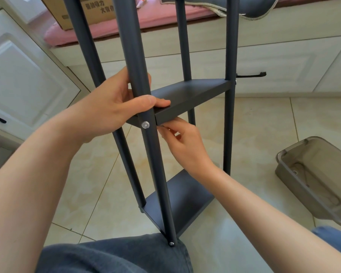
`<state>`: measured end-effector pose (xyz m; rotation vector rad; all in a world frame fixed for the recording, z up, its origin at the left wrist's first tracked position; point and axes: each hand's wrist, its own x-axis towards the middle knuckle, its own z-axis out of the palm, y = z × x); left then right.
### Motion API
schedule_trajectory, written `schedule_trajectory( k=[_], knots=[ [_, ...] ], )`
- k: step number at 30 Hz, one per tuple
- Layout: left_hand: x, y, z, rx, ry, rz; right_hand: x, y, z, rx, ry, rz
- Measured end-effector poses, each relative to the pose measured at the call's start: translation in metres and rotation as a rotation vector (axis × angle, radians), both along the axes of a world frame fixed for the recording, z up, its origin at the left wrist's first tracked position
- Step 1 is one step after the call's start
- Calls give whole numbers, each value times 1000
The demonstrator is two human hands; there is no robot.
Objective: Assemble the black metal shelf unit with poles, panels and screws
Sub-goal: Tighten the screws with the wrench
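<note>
Notably, box (83, 10) print: Chinese characters, partly cut off.
Left hand (114, 107): clasps near pole (140, 75) and middle panel (187, 95).
Right hand (182, 138): fingertips pinched under the panel's near edge; contents unclear.

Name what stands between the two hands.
The near pole, with its screw, and the middle panel's front corner, seen from the head camera.

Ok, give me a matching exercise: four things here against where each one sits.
Things:
1. left hand
2. right hand
3. grey tub
4. cardboard box

Places:
A. on the pink cushion
B. under the middle panel's near edge
C. on the floor tiles at the right
D. around the front pole, thumb on the middle panel

Pairs: 1-D, 2-B, 3-C, 4-A
</note>
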<state>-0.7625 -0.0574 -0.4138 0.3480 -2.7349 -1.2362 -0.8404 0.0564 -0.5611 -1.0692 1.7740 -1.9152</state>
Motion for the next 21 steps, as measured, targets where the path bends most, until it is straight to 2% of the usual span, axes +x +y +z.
schedule_trajectory(
  k=[10, 21],
  knots=[
    [6, -3, 2, 8, -34, 83, -7, 17, 7, 40, -43, 46],
    [9, -6, 0, 4, -35, 89, 0, 12, 14, 52, 119, 20]
  ],
)
